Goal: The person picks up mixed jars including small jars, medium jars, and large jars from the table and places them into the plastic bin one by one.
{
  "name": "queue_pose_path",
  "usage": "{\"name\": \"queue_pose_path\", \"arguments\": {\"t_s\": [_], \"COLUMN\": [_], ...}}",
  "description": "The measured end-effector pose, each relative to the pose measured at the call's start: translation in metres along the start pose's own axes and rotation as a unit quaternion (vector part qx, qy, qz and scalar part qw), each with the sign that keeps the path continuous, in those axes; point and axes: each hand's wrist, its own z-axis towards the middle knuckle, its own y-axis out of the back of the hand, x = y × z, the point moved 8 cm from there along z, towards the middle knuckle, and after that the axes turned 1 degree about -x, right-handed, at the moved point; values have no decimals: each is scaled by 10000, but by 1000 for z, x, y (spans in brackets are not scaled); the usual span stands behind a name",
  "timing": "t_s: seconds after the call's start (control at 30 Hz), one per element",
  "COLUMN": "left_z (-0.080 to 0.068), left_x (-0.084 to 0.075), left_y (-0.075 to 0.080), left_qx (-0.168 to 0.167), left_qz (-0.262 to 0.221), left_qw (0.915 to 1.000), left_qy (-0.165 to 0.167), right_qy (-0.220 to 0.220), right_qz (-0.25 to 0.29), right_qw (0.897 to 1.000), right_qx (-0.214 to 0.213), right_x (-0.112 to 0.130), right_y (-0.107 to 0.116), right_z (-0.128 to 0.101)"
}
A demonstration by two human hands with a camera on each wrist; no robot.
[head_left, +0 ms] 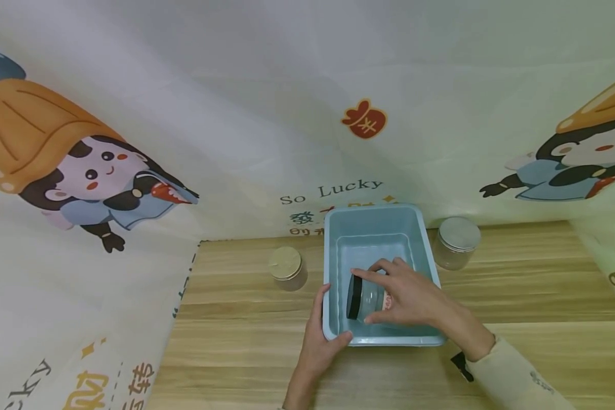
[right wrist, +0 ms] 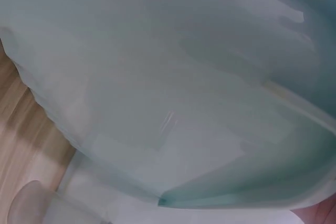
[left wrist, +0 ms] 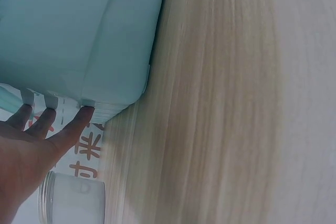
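A light blue plastic tub [head_left: 333,239] stands on the wooden table. My right hand [head_left: 384,293] reaches down into it and grips a clear jar [head_left: 369,299] with a black lid [head_left: 354,296], which lies on its side near the tub's front left. My left hand [head_left: 322,333] holds the tub's near left corner, thumb over the rim and fingers along the outer wall. In the left wrist view the fingertips [left wrist: 79,116] touch the ribs under the tub's rim [left wrist: 94,45]. The right wrist view shows only the blurred inside of the tub [right wrist: 157,77].
Two more clear jars stand upright on the table: one with a pale gold lid [head_left: 287,266] left of the tub, one with a silver lid [head_left: 457,242] to its right. A printed cartoon cloth hangs behind and along the left side. Bare wood [head_left: 533,296] lies right and in front.
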Motion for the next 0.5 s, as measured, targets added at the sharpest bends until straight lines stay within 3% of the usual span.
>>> {"name": "queue_pose_path", "arguments": {"t_s": [0.17,0.5], "left_z": [3,0], "left_x": [-2,-1], "left_y": [0,0], "left_qx": [19,-37], "left_qz": [42,161], "left_qw": [9999,9999], "left_qy": [-95,15], "right_qy": [137,205], "right_qz": [-23,-29], "right_qw": [9999,9995], "right_qx": [17,251], "right_x": [1,1], "right_y": [-2,-14], "right_z": [0,-2]}}
